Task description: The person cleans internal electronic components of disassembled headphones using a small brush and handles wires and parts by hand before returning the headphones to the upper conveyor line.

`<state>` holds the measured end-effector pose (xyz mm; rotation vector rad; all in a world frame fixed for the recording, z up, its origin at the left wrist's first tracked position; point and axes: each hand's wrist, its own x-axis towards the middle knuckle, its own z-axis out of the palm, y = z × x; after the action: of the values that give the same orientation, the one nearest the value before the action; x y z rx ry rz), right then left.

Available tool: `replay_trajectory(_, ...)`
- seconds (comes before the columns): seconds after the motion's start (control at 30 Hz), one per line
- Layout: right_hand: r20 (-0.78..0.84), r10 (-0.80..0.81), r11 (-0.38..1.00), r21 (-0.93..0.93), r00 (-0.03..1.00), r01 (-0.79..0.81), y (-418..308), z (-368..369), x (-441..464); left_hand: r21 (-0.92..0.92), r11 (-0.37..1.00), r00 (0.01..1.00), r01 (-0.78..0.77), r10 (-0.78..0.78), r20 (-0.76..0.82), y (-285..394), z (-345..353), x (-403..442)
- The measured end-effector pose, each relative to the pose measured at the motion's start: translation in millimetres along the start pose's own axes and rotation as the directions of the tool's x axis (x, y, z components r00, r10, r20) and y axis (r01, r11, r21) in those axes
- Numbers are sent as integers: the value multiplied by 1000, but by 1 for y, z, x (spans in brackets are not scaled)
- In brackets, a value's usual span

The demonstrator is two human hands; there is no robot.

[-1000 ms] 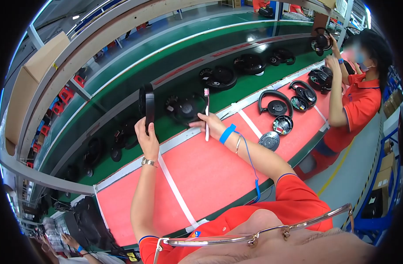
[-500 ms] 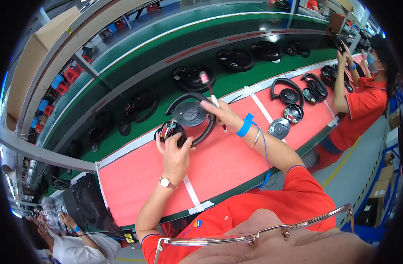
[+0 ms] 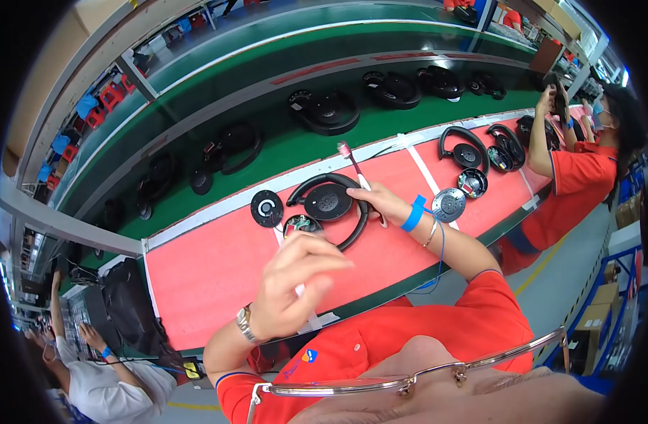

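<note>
My right hand (image 3: 386,203) is closed around a toothbrush (image 3: 355,167), its pink bristle head pointing up and away. The same hand rests against the band of a black headphone (image 3: 329,202) lying on the pink mat. One earcup of that headphone lies open, with a green circuit board (image 3: 303,225) showing, partly behind my left hand. Raised above the mat, my left hand (image 3: 293,283) has bent fingers held apart and nothing visible in them. A round black cover with a white ring (image 3: 267,209) lies left of the headphone.
Two opened headphones (image 3: 467,155) and a round grey speaker plate (image 3: 448,204) lie to the right. Several headphones (image 3: 324,111) sit on the green conveyor (image 3: 267,152) beyond the mat. Co-workers are at both sides; a black bag (image 3: 130,304) lies left.
My left hand has left the earcup and drawn back toward me. The round cover now lies left of the headphone. My right hand still has the toothbrush.
</note>
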<state>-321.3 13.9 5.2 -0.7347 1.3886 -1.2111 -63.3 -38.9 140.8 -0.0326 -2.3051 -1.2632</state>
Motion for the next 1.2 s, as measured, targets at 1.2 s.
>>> replay_trajectory(1.2,-37,-34,999,-31,999,33,7,-4,7,840,441,946,316,-83,-312,-227,-56,41)
